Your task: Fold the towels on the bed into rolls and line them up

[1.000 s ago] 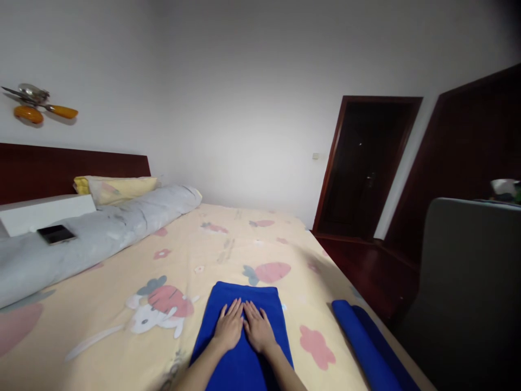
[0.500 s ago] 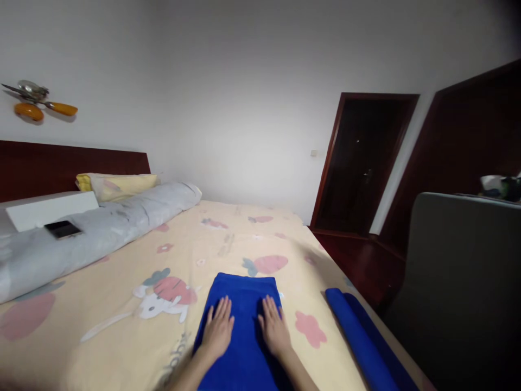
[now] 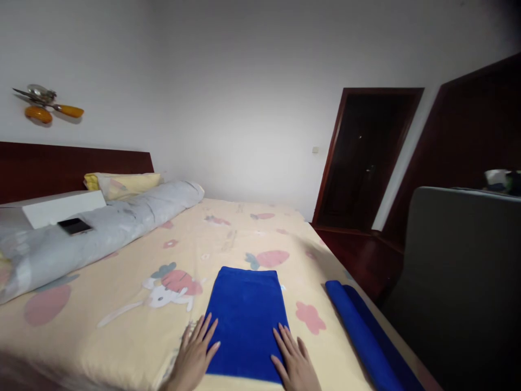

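A blue cloth [image 3: 246,317], folded into a flat rectangle, lies on the patterned bed sheet [image 3: 134,293]. At its near left edge is my left hand [image 3: 193,350], fingers spread, with the fingertips on or beside the cloth. My right hand [image 3: 296,358] rests at the near right edge, its fingers stretched out and partly over the cloth. Neither hand grips anything. To the right, a second blue cloth [image 3: 358,331], rolled or folded into a long strip, lies along the bed's edge.
A long grey bolster [image 3: 142,214] crosses the bed's head end, with a phone [image 3: 75,226] and a white box [image 3: 65,208] on it. Behind lies a yellow pillow [image 3: 134,185]. A dark chair back [image 3: 459,282] stands right of the bed; a dark door [image 3: 362,163] is beyond.
Both hands have slid from the middle of the folded cloth toward me and outward to its near side edges. The cloth's near edge now shows. The view has shifted slightly.
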Available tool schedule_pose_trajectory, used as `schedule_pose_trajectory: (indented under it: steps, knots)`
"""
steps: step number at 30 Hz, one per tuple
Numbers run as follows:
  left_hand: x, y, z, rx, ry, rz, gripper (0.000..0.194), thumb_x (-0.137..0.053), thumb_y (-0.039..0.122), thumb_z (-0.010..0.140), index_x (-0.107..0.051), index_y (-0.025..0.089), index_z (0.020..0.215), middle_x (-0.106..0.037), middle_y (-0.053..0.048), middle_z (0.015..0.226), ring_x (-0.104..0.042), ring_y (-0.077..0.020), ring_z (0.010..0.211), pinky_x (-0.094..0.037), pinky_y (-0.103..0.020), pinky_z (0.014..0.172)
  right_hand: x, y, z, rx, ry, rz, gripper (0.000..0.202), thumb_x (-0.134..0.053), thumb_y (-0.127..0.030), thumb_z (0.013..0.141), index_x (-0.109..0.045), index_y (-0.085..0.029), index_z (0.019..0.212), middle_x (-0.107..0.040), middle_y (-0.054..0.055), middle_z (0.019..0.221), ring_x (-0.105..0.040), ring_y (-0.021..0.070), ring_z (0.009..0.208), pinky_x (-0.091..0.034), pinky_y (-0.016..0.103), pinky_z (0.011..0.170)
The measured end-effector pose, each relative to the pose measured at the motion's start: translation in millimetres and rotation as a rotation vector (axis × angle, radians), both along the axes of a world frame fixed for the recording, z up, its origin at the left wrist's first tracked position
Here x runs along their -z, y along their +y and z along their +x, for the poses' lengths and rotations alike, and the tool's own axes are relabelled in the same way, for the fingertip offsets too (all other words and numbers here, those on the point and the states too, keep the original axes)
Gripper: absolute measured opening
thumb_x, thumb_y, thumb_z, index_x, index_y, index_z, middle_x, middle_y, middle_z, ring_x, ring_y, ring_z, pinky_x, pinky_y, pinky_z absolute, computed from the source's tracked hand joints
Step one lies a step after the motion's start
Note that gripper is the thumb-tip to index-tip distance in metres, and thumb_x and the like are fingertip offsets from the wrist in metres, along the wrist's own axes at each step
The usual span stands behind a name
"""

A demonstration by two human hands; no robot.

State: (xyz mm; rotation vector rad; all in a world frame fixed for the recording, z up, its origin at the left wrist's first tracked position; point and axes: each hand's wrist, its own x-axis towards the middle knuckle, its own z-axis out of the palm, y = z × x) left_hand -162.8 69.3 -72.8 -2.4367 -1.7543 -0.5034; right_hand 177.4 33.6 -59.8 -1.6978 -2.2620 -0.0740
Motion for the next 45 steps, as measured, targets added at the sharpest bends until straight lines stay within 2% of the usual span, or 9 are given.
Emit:
schedule_pose_trajectory:
  steps: [3, 9, 14, 19, 26, 30, 34, 41, 45]
  knots:
    - [-0.8, -10, -15, -0.09, -0.003, 0.107, 0.053, -0.049, 0.035, 0.092, -0.042, 0.033, 0.144, -0.034, -0.007, 0.153, -0.035, -0.0317, 0.14, -0.029, -0.06, 0.109, 9.4, -10, 19, 0.031, -0.054, 0.124, 0.059, -0.04, -0.052, 0.094, -0.027, -0.031, 0.149, -0.032, 0.007, 0.151, -0.037, 0.0312, 0.137, -0.041, 0.057, 0.104]
    - [1.9, -32, -43, 0.343, -0.026, 0.12, 0.068, -0.051, 0.009, 0.079, -0.046, 0.04, 0.139, -0.05, 0.003, 0.144, -0.049, -0.02, 0.13, -0.044, -0.037, 0.104, 9.5, -27, 31, -0.276, -0.195, 0.324, 0.046, -0.052, -0.031, 0.089, -0.052, -0.027, 0.135, -0.049, 0.009, 0.142, -0.055, 0.0248, 0.124, -0.05, 0.036, 0.09]
    - [2.2, -27, -50, 0.328, -0.086, 0.051, 0.076, -0.041, -0.002, 0.072, -0.051, 0.036, 0.137, -0.056, 0.001, 0.137, -0.052, -0.0182, 0.128, -0.044, -0.039, 0.104, -5.9, -33, 31, -0.303, -0.181, 0.442, 0.038, -0.054, -0.02, 0.085, -0.06, -0.021, 0.122, -0.067, 0.007, 0.122, -0.065, 0.0199, 0.108, -0.045, 0.032, 0.087]
    - [-0.9, -17, -50, 0.363, -0.139, 0.06, 0.06, -0.048, 0.002, 0.075, -0.063, 0.033, 0.124, -0.062, -0.002, 0.131, -0.054, -0.0206, 0.126, -0.043, -0.04, 0.104, -18.4, -32, 29, -0.28, -0.088, 0.4, 0.033, -0.054, -0.015, 0.082, -0.062, -0.024, 0.114, -0.07, 0.004, 0.116, -0.065, 0.0182, 0.104, -0.041, 0.033, 0.091]
    - [-7.9, -27, -61, 0.406, -0.244, -0.018, 0.034, -0.054, 0.018, 0.086, -0.071, 0.035, 0.11, -0.074, -0.002, 0.108, -0.064, -0.0226, 0.111, -0.047, -0.041, 0.099, -24.8, -38, 26, -0.183, 0.218, 0.122, 0.019, -0.047, -0.022, 0.084, -0.065, -0.025, 0.089, -0.069, 0.003, 0.087, -0.064, 0.0203, 0.086, -0.043, 0.037, 0.086]
    - [-12.8, -36, -59, 0.257, -0.38, -0.043, 0.02, -0.056, 0.032, 0.088, -0.073, 0.032, 0.1, -0.075, -0.001, 0.101, -0.068, -0.0191, 0.098, -0.053, -0.029, 0.088, -37.5, -46, 15, -0.003, 0.445, 0.002, 0.02, -0.047, -0.033, 0.084, -0.06, -0.024, 0.072, -0.065, 0.003, 0.075, -0.06, 0.0215, 0.079, -0.045, 0.033, 0.072]
    - [-22.4, -29, -42, 0.076, -0.407, -0.031, 0.026, -0.047, 0.037, 0.093, -0.069, 0.028, 0.103, -0.074, -0.002, 0.101, -0.068, -0.0181, 0.094, -0.052, -0.027, 0.085, -38.8, -37, 7, 0.089, 0.555, -0.076, 0.028, -0.036, -0.033, 0.088, -0.061, -0.022, 0.082, -0.066, 0.004, 0.078, -0.061, 0.0208, 0.076, -0.046, 0.032, 0.071]
    - [-10.9, -10, -23, -0.098, -0.202, 0.066, 0.024, -0.047, 0.023, 0.091, -0.067, 0.025, 0.104, -0.072, -0.004, 0.104, -0.065, -0.0217, 0.1, -0.047, -0.036, 0.088, -11.6, -16, 15, 0.241, 0.176, 0.079, 0.029, -0.036, -0.015, 0.08, -0.064, -0.02, 0.087, -0.066, 0.009, 0.08, -0.061, 0.0235, 0.079, -0.046, 0.036, 0.076]
    - [-0.3, -18, 0, -0.132, -0.112, 0.18, 0.046, -0.038, 0.012, 0.09, -0.06, 0.027, 0.127, -0.064, -0.005, 0.128, -0.056, -0.0232, 0.118, -0.039, -0.041, 0.102, -0.6, -17, -10, 0.235, 0.073, 0.297, 0.042, -0.046, -0.018, 0.079, -0.062, -0.019, 0.117, -0.064, 0.014, 0.12, -0.059, 0.0307, 0.107, -0.044, 0.044, 0.091]
